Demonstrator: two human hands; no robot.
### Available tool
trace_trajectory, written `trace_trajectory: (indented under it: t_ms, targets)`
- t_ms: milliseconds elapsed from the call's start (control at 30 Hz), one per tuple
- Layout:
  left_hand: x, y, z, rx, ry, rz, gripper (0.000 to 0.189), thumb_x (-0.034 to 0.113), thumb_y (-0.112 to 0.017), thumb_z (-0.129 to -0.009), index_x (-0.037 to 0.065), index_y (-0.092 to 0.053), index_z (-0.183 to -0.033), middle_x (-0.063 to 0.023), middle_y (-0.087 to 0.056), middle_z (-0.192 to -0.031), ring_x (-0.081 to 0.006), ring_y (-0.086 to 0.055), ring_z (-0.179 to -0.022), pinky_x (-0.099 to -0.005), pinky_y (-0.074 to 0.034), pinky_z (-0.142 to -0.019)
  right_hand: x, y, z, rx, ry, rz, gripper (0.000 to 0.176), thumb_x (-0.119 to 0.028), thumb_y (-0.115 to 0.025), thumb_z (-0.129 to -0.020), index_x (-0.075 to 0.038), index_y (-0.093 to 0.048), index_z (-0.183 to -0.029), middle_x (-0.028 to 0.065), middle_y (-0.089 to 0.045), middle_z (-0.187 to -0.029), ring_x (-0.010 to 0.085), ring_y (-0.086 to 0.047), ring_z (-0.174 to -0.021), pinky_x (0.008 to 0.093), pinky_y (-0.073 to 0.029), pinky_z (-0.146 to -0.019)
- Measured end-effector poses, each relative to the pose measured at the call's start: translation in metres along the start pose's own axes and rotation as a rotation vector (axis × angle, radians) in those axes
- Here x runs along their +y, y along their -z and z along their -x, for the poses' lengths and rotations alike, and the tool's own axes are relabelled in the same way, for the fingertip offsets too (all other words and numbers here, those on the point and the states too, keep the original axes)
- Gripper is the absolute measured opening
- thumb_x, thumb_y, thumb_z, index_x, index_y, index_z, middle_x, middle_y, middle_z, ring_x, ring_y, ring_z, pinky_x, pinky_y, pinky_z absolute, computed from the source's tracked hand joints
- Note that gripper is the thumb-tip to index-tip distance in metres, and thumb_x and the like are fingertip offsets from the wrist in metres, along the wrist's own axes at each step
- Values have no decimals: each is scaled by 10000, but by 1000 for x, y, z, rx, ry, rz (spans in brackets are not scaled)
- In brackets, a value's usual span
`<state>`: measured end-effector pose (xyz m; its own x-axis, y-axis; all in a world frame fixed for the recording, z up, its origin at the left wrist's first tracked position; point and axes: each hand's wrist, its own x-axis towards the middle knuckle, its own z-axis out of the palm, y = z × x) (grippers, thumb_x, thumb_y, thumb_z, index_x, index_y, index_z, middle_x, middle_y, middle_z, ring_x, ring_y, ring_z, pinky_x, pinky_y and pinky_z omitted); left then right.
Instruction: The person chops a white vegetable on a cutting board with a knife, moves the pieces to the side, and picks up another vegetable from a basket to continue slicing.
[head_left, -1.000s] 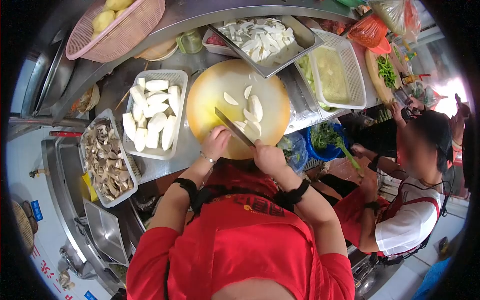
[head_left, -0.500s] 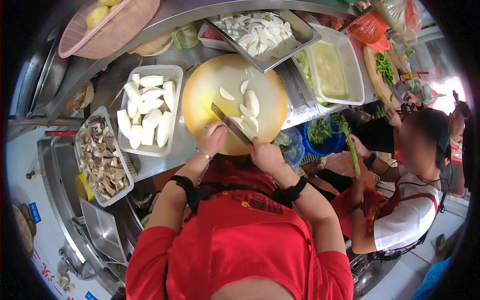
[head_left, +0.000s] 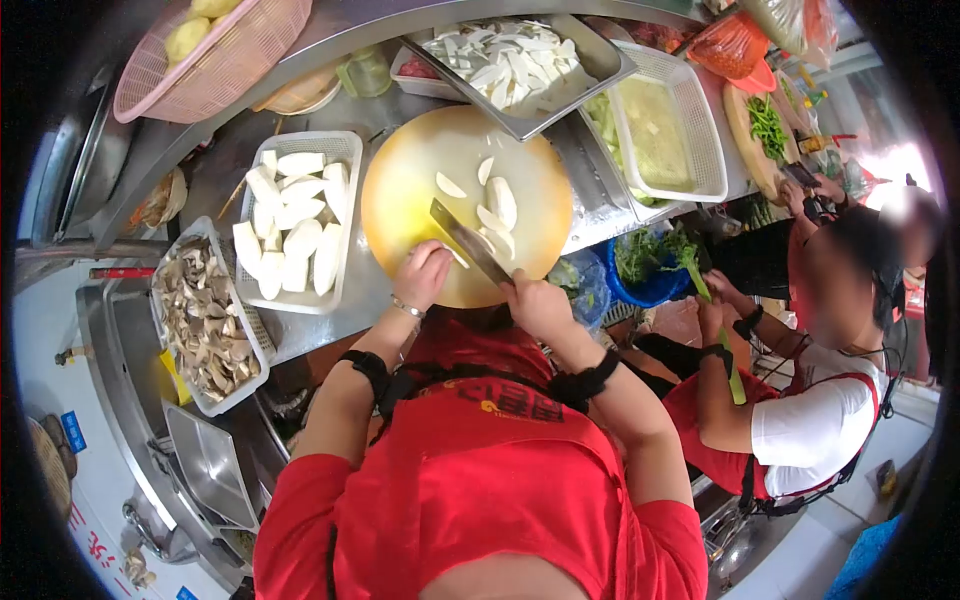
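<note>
My right hand is closed round the handle of a kitchen knife, whose blade slants up and left over a round chopping board. Left of the blade, my left hand has its fingers curled together on a thin white slice at the board's near edge. Part of that slice is hidden under the fingertips. A thick white vegetable piece and several cut slices lie on the board beyond and right of the knife.
Left of the board stands a white basket of whole white pieces, then a basket of sliced mushrooms. A steel pan of white strips and a plastic basket stand behind right. A co-worker at right holds a green stalk.
The knife blade has shifted slightly up and right, away from my left fingers. A thin slice now shows beside them. The co-worker's hands and green stalk have moved.
</note>
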<state>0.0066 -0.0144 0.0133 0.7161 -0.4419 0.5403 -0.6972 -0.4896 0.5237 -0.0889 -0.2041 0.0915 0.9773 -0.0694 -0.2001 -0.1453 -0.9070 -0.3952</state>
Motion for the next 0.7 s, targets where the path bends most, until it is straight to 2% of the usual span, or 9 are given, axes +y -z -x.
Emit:
trace_trajectory:
  t_ms: [267, 533, 700]
  targets:
    - [0, -2, 2, 4, 31, 28, 90, 83, -653, -749, 55, -621, -828, -78, -569, -920, -263, -573, -808, -355, -456, -713, -4, 6, 5, -31, 70, 57, 255, -276, -499, -863, -22, -510, -845, 181, -586, -576, 353, -604, -527, 452, -493, -482]
    - [1, 1, -2, 4, -17, 46, 103, 72, -648, -745, 44, -610, -837, -89, -568, -908, -270, -572, -793, -357, -459, -682, -18, -8, -11, -80, 17, -7, 233, -240, -491, -847, -9, -521, -852, 196, -620, -678, 348, -628, -614, 458, -503, -555]
    - [3, 2, -1, -22, -6, 21, 90, 61, -638, -747, 46, -593, -824, -90, -559, -914, -273, -565, -815, -357, -460, -698, -10, -16, -24, -86, 27, -26, 275, -269, -485, -860, 2, -526, -887, 212, -616, -688, 345, -624, -602, 451, -498, -557]
